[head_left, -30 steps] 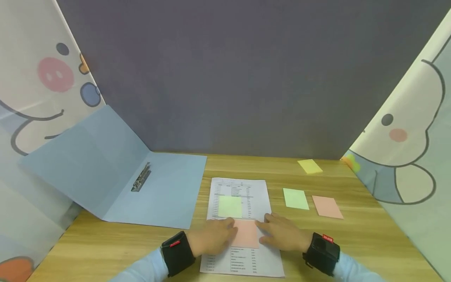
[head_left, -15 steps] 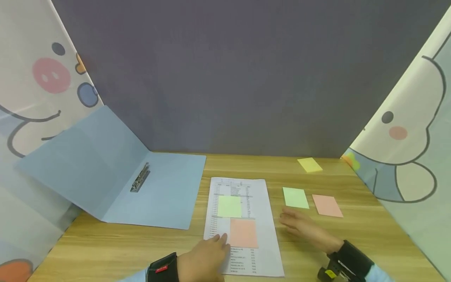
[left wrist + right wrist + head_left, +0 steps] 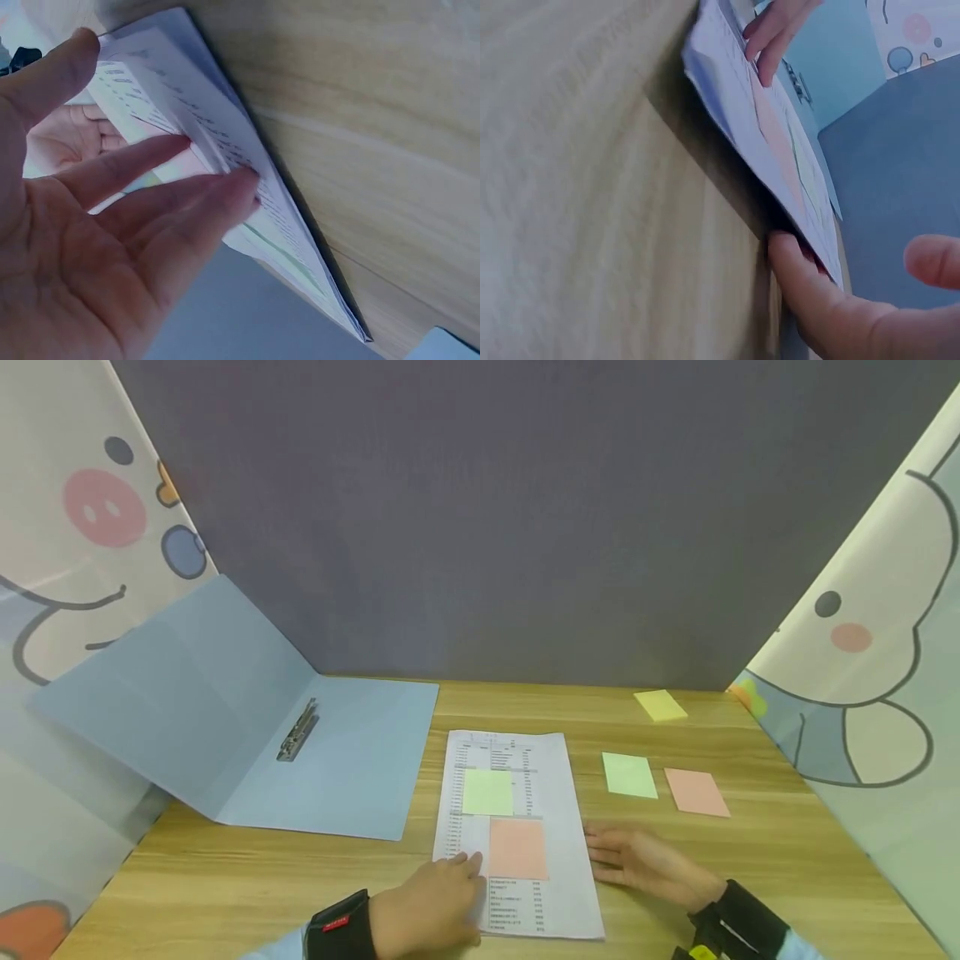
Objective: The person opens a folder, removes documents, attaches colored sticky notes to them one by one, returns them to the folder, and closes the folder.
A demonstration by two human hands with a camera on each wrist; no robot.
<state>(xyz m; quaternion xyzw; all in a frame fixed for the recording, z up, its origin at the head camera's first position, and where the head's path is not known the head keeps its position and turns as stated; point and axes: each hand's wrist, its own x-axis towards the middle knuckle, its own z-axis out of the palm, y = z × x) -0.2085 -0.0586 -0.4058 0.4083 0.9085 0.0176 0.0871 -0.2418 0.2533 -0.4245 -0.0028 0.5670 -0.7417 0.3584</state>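
Tabletop (image 3: pixel 247 877): light brown, wood-grained
Back wall (image 3: pixel 480 527): plain dark grey
Left wall (image 3: pixel 45 777): pale, printed with a pink-snouted cartoon animal (image 3: pixel 105 508)
Right wall (image 3: pixel 892 835): pale, printed with a pink-cheeked cartoon figure (image 3: pixel 862 597)

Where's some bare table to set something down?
Bare wood lies between the papers and the dark wall, left of the yellow pad, and on the near side of the folder. The papers are crowded: left hand over them, right hand alongside.
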